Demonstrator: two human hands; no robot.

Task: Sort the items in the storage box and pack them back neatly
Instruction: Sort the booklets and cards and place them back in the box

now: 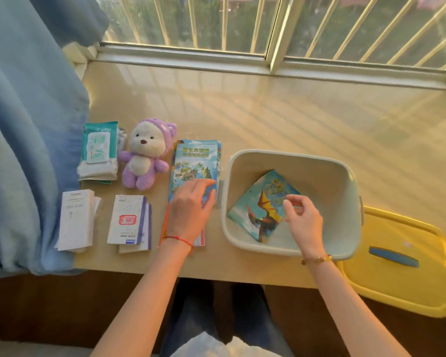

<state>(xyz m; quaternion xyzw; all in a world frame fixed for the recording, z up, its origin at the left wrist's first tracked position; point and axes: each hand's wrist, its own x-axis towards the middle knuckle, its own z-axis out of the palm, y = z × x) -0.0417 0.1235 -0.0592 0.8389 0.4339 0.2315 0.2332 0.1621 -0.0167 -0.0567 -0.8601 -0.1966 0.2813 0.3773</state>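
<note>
Bare forearms; red string bracelet [178, 239] left, gold bracelet [317, 259] right.

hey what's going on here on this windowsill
A person is sorting things from a storage box. Their left hand rests on a stack of booklets beside it; their right hand hovers over one booklet lying in the box. A plush bear, wipes and small boxes are laid out alongside.

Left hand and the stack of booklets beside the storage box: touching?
Touching. In the head view the left hand lies flat on the stack of booklets, fingers spread across the top cover, just left of the storage box.
</note>
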